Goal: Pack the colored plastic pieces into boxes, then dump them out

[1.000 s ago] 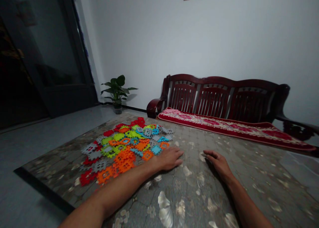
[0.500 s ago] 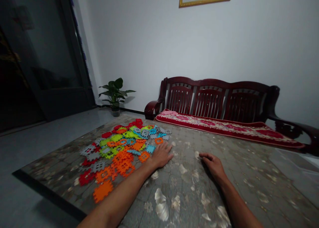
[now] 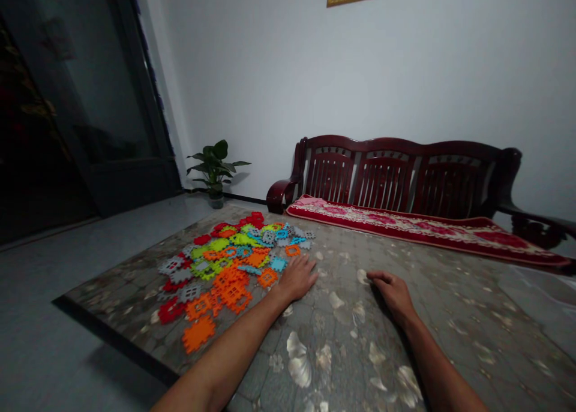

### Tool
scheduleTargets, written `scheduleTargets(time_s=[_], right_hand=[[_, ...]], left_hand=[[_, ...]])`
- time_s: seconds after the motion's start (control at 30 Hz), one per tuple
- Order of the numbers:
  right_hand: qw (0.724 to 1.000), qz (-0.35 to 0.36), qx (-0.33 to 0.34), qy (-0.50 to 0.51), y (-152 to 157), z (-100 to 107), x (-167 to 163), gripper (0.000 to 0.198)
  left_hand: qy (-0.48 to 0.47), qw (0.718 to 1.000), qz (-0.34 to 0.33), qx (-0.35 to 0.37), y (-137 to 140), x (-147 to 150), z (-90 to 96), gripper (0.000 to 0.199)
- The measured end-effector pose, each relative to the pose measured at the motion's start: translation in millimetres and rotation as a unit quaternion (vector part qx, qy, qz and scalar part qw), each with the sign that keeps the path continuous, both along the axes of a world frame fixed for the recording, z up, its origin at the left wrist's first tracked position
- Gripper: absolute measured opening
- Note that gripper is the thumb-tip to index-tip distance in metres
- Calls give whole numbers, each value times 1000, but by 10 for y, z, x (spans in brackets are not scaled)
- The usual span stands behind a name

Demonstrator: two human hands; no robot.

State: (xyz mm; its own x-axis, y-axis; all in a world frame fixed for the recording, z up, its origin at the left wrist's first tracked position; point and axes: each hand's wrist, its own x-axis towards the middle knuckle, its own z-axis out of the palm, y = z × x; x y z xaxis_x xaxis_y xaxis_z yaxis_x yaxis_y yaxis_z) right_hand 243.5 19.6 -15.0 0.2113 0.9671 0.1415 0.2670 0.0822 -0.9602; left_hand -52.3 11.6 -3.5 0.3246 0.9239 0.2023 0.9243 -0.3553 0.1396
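Observation:
My left hand [image 3: 299, 277] lies palm down on the table [image 3: 342, 352], fingers stretched out, at the right edge of a pile of interlocking plastic building tiles [image 3: 234, 286]. The tiles are red, orange, green, blue and grey, with toothed edges; some have window-like openings. Nearest to that hand are a flat blue tile [image 3: 278, 264] and an orange frame tile [image 3: 267, 277]. Apart from the pile, to the right, my right hand [image 3: 396, 295] rests on the tabletop with its index finger extended and the others partly hidden. Nothing shows in either hand.
A clear plastic container [image 3: 535, 286] stands at the table's right side. Behind the table is a dark wooden bench [image 3: 387, 172] with a red patterned cover [image 3: 405, 223]. A potted plant [image 3: 216, 166] stands on the floor at the back left, near a dark door [image 3: 121, 100].
The whole view has shifted slightly, so the table and pile appear a little farther right. Both hands keep nearly the same places on the table, and the tiles look undisturbed.

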Motion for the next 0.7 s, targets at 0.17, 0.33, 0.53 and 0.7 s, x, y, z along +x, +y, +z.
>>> scheduleTargets(time_s=[0.17, 0.33, 0.53, 0.7], right_hand=[[1000, 0, -4, 1, -15, 16, -5, 30], [1000, -8, -12, -8, -18, 13, -20, 30], [1000, -8, 7, -15, -13, 1, -22, 27], [1000, -16, 10, -7, 4, -23, -27, 28]], left_hand=[[1, 1000, -22, 0, -74, -66, -17, 44], [-5, 1000, -16, -2, -112, -62, 23, 43], [-13, 1000, -5, -9, -124, -45, 48, 42], [-15, 1000, -13, -21, -121, -88, 51, 42]])
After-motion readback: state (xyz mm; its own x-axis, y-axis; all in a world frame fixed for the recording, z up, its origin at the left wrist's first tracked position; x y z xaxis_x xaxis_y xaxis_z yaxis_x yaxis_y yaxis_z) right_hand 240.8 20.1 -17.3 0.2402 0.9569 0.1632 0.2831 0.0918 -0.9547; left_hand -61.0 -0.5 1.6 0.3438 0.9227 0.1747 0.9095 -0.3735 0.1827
